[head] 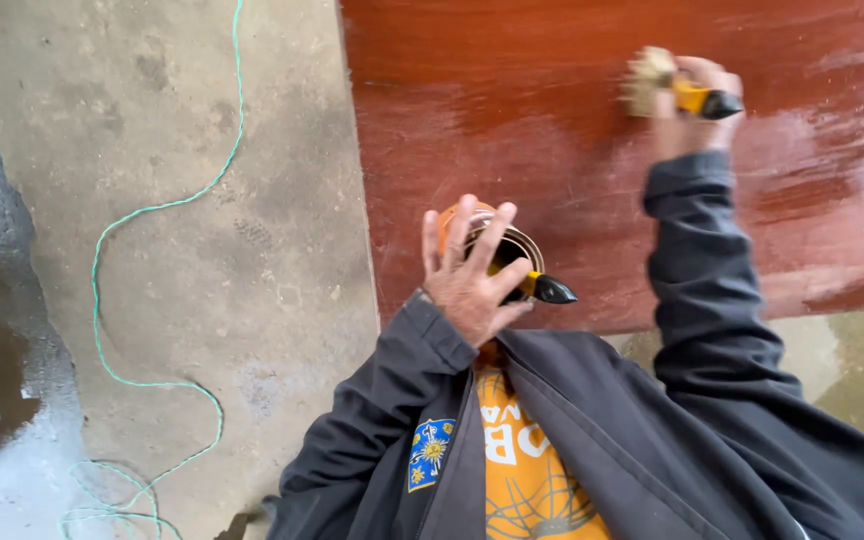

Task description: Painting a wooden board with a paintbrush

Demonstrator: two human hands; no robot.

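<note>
A green cord (102,300) snakes over the concrete floor (252,200). The left hand (472,275) clasps an orange tin (497,245) with a second brush (542,288). The right hand (697,105), grip closed around a yellow-handled paintbrush (667,90), presses its bristles on the glossy reddish-brown wooden panel (552,120).

A wide paintbrush with pale bristles, a yellow ferrule and a black handle (674,88) is pressing its bristles against a large reddish-brown wooden panel (552,130), whose surface is shining wet and glossy, with bright glare spreading along its right side. A small round orange tin can (487,240) is sitting just over the panel's near edge, its mouth open and tilted upward. A second brush with a yellow and black handle (542,287) is sticking out of the can toward the right.
</note>
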